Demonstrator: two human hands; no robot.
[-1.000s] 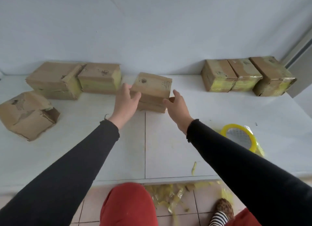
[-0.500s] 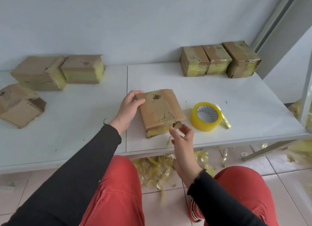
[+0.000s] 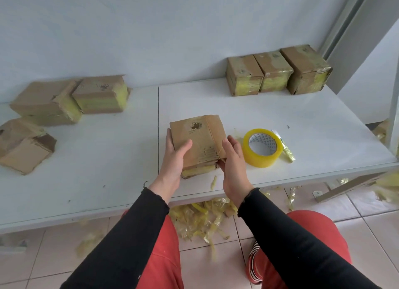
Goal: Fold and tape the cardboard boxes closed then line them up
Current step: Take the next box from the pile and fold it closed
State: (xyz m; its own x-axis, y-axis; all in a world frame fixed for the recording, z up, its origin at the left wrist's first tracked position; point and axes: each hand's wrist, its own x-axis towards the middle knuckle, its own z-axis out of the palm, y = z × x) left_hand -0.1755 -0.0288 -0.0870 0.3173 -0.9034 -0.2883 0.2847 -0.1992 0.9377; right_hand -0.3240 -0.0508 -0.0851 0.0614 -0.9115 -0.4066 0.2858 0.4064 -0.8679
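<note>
A: Box?
B: Worn brown cardboard box (image 3: 197, 143), torn patch on top, yellow tape on its near side, bench (image 3: 108, 159) centre. Contents hidden.
A: Hands?
B: Left hand (image 3: 174, 157) grips its left edge, thumb on top; right hand (image 3: 232, 161) holds the right corner.
A: Around?
B: Yellow tape roll (image 3: 262, 147) at 3 o'clock; three taped boxes (image 3: 278, 72) at 1. No legible writing.

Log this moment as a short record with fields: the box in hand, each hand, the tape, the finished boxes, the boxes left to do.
box in hand: flattened cardboard box, near the table's front edge
left hand: left hand grips the box's left side, thumb on top
right hand: right hand holds its right near corner
tape: yellow tape roll on the table, right of the box
finished: three taped boxes in a row, back right
left to do: three untaped boxes, back left
</note>
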